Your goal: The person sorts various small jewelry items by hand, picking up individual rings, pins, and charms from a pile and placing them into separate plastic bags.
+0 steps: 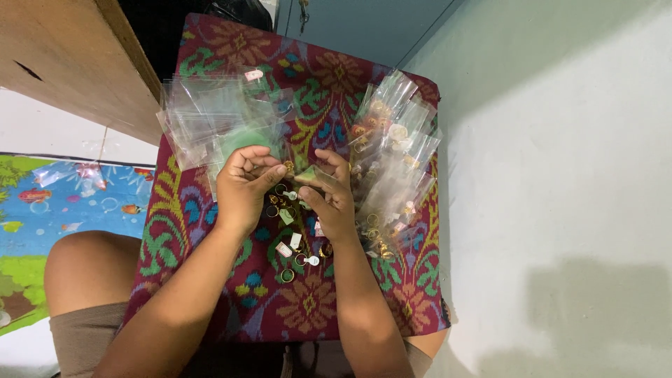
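- Forearms come up from the bottom edge, and both hands meet over the middle of a patterned cloth point(308, 308) that covers the person's lap.
- Left hand point(241, 185): thumb and fingers are pinched together on a small gold ring point(288, 166), held at the fingertips, so it points toward the other hand.
- Right hand point(332, 199): fingers are closed on a small clear bag point(311, 175); I judge it is held by the edge so the mouth faces the ring.
- Ring and bag are almost touching, between the two hands, above the cloth.
- Just under the hands lie loose rings point(290, 262) with small white tags, spread within easy reach.
- On the left of the cloth is a pile of empty bags point(210, 115), flat and overlapping.
- On the right is a pile of filled bags point(392, 161), with gold pieces inside; the two piles are kept apart on each side.
- Further out: a wooden board point(70, 63) at upper left, a colourful mat point(63, 203) below it, and a pale floor point(560, 175) on the right.
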